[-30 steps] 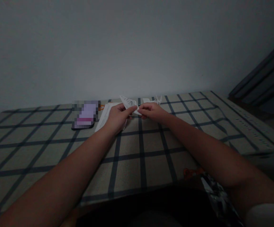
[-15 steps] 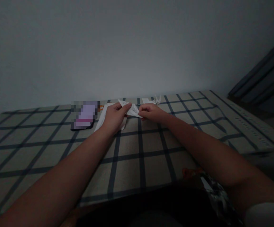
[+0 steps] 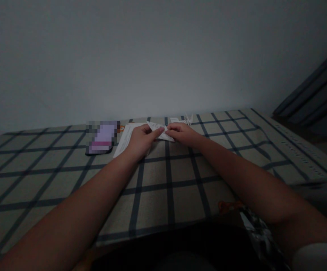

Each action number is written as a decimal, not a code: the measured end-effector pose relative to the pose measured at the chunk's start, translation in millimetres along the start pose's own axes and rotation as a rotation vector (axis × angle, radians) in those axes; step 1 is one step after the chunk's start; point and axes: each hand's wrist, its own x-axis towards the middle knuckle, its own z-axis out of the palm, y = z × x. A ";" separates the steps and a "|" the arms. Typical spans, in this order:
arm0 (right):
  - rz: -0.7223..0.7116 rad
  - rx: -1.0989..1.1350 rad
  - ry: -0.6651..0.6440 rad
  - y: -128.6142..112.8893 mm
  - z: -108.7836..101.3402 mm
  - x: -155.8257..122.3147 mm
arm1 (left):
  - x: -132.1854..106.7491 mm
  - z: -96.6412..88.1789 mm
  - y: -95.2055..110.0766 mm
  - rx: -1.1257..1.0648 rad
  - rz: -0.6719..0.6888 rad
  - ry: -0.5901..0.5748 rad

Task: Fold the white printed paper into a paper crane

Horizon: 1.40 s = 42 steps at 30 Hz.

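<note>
A small folded piece of white paper (image 3: 160,132) with print on it is held between both hands, just above the checked cloth. My left hand (image 3: 141,140) pinches it from the left, thumb laid across its face near the middle. From the right, my right hand (image 3: 182,134) is closed on its edge, with thumb and index finger close to the left thumb. Partly behind my left hand lie white printed sheets (image 3: 124,140). Beyond my right hand stands a folded paper crane (image 3: 189,119), its lower part hidden.
A phone (image 3: 103,137) with a blurred, lit screen lies left of the sheets. The checked tablecloth (image 3: 155,173) covers the table up to a plain wall (image 3: 163,60). A dark curtain (image 3: 318,90) hangs at the right. Something shiny (image 3: 259,233) lies near my right forearm.
The folded paper has shifted slightly right and lies flatter. My left thumb has slid right along it, and the fingertips of both hands are now closer together.
</note>
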 end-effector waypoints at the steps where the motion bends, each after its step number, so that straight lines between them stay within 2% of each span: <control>1: 0.005 0.024 -0.003 0.0 0.1 0.3 | -0.2 0.7 1.2 -0.011 -0.006 0.017; 7: 0.072 0.175 0.000 -1.1 1.4 1.6 | -3.6 1.9 10.1 -0.022 0.013 0.077; 12: 0.070 0.215 -0.020 0.3 0.3 1.6 | 0.4 -1.2 5.3 -0.024 0.022 0.107; 18: 0.098 0.226 0.000 3.8 0.7 2.4 | 5.4 -4.1 -2.0 -0.068 0.006 0.081; 21: 0.108 0.259 0.067 7.0 2.1 3.9 | 6.1 -3.2 -1.9 -0.127 -0.032 0.076; 24: 0.017 0.235 0.194 8.7 3.2 3.6 | 7.2 -1.9 -1.4 -0.212 -0.090 0.082; 28: -0.187 -0.003 0.268 6.0 3.9 -0.2 | 8.5 -0.7 -0.8 -0.311 -0.164 0.092; 31: -0.272 -0.123 0.221 4.8 4.4 -2.5 | 7.7 0.7 0.7 -0.415 -0.180 -0.016; 35: -0.298 -0.195 0.125 8.1 4.2 -2.3 | 4.5 3.1 5.0 -0.456 -0.277 -0.129; 38: -0.322 -0.235 0.097 11.3 3.2 -1.1 | 2.9 3.6 7.8 -0.436 -0.321 -0.152; 42: -0.347 -0.246 0.115 13.7 1.3 0.3 | 3.4 1.9 7.4 -0.448 -0.314 -0.147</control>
